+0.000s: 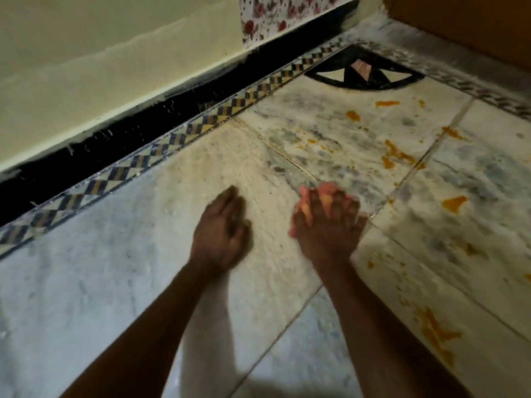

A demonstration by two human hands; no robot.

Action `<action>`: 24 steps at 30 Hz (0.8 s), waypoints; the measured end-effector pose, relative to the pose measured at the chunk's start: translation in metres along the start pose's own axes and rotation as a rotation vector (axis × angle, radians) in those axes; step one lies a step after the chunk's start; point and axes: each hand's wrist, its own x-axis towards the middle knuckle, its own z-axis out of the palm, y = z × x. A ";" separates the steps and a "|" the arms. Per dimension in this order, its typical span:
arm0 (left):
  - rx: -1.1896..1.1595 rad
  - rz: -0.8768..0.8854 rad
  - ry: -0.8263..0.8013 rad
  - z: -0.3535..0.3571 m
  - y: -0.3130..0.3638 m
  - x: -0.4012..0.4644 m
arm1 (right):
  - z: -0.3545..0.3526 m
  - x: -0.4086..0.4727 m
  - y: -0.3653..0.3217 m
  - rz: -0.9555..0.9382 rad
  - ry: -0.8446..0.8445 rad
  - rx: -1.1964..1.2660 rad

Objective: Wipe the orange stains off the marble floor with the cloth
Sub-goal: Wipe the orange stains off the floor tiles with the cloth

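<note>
Right hand: I see my right hand (326,225) low over the marble floor (86,297), fingers curled round a pinkish-orange cloth (321,196); bits of the cloth poke out between the fingers and past the fingertips. The picture is blurred here, so I cannot tell how much of the cloth touches the floor.

Left hand: my left hand (221,231) is just beside the right one, palm down over a pale slab, fingers loosely bent and holding nothing. Whether it rests on the stone or hovers above it I cannot tell.

Cloth: it is bunched in the right hand, near the joint where 2 slabs meet.

Orange stains: the orange stains (398,155) lie to the right of and beyond the cloth, scattered over the veined slabs. 1 blot (454,203) sits right of the hand, 2 small ones (386,104) lie near the far inlay, and a long smear (436,334) runs beside my right forearm.

Floor edge: a checkered border strip (201,126) of dark and yellow pieces runs diagonally along a black skirting (115,145) under a cream wall (86,67).

Far corner: a black fan-shaped inlay (365,73) sits at the corner, with a flowered fabric (273,15) hanging above the skirting and a brown panel (474,24) at the right.
</note>
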 end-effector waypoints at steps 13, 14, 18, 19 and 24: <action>0.228 -0.074 -0.007 0.054 0.079 -0.090 | -0.001 -0.007 0.035 0.053 -0.018 -0.042; 0.230 -0.070 -0.007 0.054 0.077 -0.088 | 0.004 -0.017 0.031 -0.060 -0.016 -0.072; 0.212 -0.068 -0.007 0.053 0.079 -0.094 | -0.007 -0.109 0.094 -0.322 0.080 -0.180; 0.212 -0.066 -0.011 0.052 0.079 -0.093 | -0.009 -0.116 0.114 -0.255 0.076 -0.194; 0.200 -0.036 -0.006 0.055 0.084 -0.098 | -0.016 -0.025 0.096 0.126 0.036 -0.030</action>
